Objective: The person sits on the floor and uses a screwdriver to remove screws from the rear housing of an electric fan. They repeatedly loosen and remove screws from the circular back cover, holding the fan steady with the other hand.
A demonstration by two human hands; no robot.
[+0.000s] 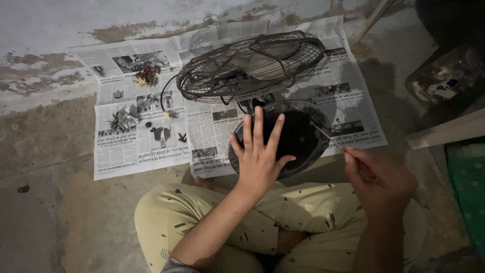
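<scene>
A table fan lies on its side on spread newspaper [136, 146]; its wire cage [250, 65] faces the wall and its round dark base [298, 134] faces me. My left hand [260, 154] rests flat on the base's underside, fingers spread. My right hand [376, 177] grips a thin screwdriver [326, 135] whose metal tip touches the right part of the base. My crossed legs in pale yellow trousers [283, 222] sit just below the base.
Small loose parts and screws [161, 132] lie on the left newspaper sheets, with a reddish bundle [146, 76] farther back. The bare concrete floor [45, 202] surrounds the paper. A dark container [444, 76] and a pale board [444, 132] stand at right.
</scene>
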